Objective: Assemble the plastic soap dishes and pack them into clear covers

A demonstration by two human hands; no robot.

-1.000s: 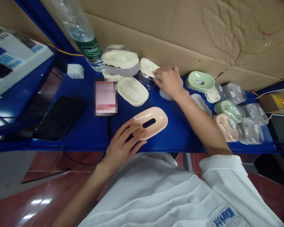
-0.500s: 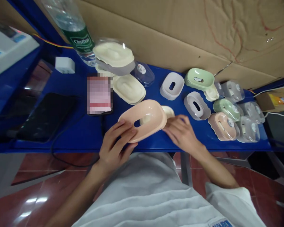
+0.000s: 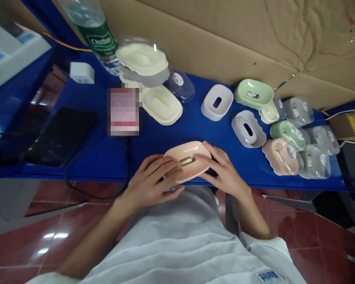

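Note:
A peach oval soap dish point(image 3: 185, 149) sits low at the table's front edge, slightly tilted. My left hand point(image 3: 158, 179) is closed around its left end, fingers over the rim. At the right end, my right hand point(image 3: 226, 171) grips the rim, with a finger reaching in near the slot. Cream material point(image 3: 186, 160) shows through the slot; the rest of that piece is hidden underneath. Beyond the dish stand a white soap dish point(image 3: 211, 114) and a greyish wavy-edged soap dish point(image 3: 239, 134).
Cream oval trays point(image 3: 162, 108) and clear lids point(image 3: 182, 87) lie at the back left, near a water bottle point(image 3: 97, 37). A blurred-out phone point(image 3: 124, 114) and a white charger point(image 3: 82, 72) are left. Several soap dishes, including a green one point(image 3: 251, 94), stand right.
The peach dish has come down and levelled somewhat. My right hand has moved from the cream piece beside it onto the dish's right rim; that piece now shows through the slot.

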